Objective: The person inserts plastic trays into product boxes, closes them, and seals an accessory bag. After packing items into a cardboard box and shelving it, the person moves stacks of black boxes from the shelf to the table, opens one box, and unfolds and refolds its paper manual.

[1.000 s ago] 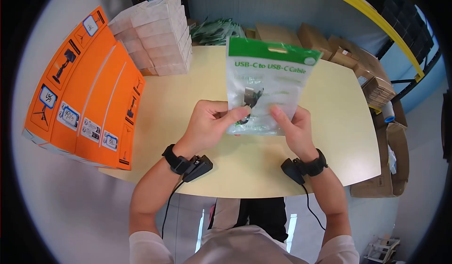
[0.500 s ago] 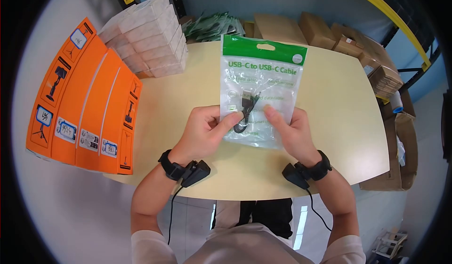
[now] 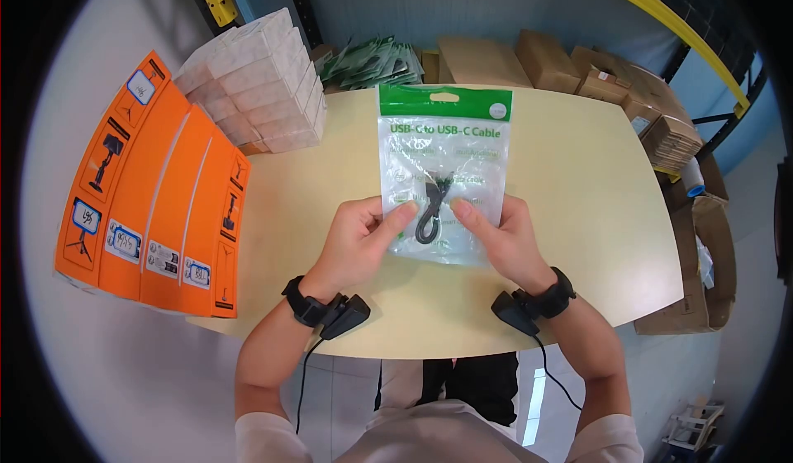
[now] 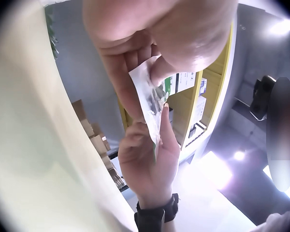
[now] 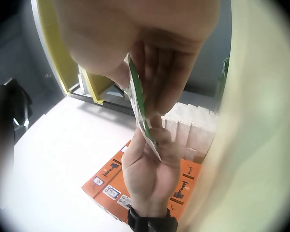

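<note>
A clear plastic pouch (image 3: 442, 149) with a green top strip and a hang hole is held up over the table, printed "USB-C to USB-C Cable". Inside it shows a coiled black cable (image 3: 431, 215). My left hand (image 3: 359, 236) pinches the pouch's lower left side, thumb on the front. On the lower right side my right hand (image 3: 508, 236) grips it the same way. Both wrist views show the pouch edge-on, with fingers behind it and thumbs in front.
The pale yellow table (image 3: 578, 256) bears an orange printed box (image 3: 165, 207) at left and stacked white boxes (image 3: 264, 83) behind it. Green-topped pouches (image 3: 376, 62) are piled at the back, beside brown cartons (image 3: 483, 62). An open carton (image 3: 714, 273) stands at right.
Both hands have brought the pouch left and lower in the head view, and it has gone from leaning right to nearly straight. The grip stays on its lower sides. The head view has shifted slightly.
</note>
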Action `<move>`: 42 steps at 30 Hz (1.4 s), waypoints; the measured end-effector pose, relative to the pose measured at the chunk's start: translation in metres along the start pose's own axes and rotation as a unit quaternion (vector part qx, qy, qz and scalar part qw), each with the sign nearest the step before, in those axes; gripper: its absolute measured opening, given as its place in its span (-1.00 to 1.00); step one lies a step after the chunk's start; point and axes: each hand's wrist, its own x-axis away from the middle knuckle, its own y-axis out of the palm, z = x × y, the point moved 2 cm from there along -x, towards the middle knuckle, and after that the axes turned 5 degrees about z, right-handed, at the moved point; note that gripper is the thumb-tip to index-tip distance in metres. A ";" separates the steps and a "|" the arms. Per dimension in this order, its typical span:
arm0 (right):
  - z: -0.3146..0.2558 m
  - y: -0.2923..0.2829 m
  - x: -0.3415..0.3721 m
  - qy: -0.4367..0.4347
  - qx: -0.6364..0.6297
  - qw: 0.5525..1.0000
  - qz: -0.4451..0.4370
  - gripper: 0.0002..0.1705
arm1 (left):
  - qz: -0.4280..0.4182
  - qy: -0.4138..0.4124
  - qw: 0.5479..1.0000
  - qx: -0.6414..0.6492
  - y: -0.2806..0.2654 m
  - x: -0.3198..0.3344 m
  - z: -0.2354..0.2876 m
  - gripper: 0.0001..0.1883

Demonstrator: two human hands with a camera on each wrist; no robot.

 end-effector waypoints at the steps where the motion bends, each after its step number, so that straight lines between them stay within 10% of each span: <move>1: 0.001 0.001 0.000 0.007 -0.008 1.000 0.002 -0.66 | 0.003 0.001 1.000 -0.007 -0.001 0.000 -0.001 -0.76; 14: 0.009 0.000 -0.005 0.060 -0.005 0.998 0.026 -0.66 | -0.003 -0.034 0.997 0.066 0.002 -0.006 0.000 -0.71; 17: 0.013 -0.001 -0.006 0.062 -0.006 0.996 0.060 -0.65 | -0.065 -0.192 0.975 0.091 0.000 -0.005 0.009 -0.60; 20: 0.012 0.001 -0.007 0.068 -0.046 0.991 0.108 -0.65 | -0.058 -0.161 0.984 0.058 0.002 -0.004 0.008 -0.35; 23: 0.023 -0.001 -0.011 0.062 -0.073 0.988 0.119 -0.64 | -0.014 0.072 0.990 -0.123 0.002 -0.004 0.016 -0.14; 26: 0.015 0.005 -0.006 0.123 -0.141 0.976 0.111 -0.63 | -0.001 0.185 0.937 -0.297 0.010 -0.005 0.029 -0.02; 28: 0.012 0.009 -0.004 0.113 -0.148 0.977 0.100 -0.62 | -0.004 0.303 0.814 -0.496 0.023 -0.001 0.037 -0.17; 35: 0.020 -0.005 -0.013 0.060 -0.026 0.993 0.099 -0.46 | -0.044 0.310 0.712 -0.629 0.061 -0.013 0.031 -0.42; 39: 0.006 -0.015 -0.016 0.125 0.058 0.989 0.051 -0.43 | -0.026 0.269 0.737 -0.619 0.066 -0.041 0.028 -0.39; 42: 0.021 -0.010 -0.018 0.000 -0.024 0.995 0.097 -0.40 | 0.031 0.304 0.773 -0.556 0.060 -0.085 0.016 -0.44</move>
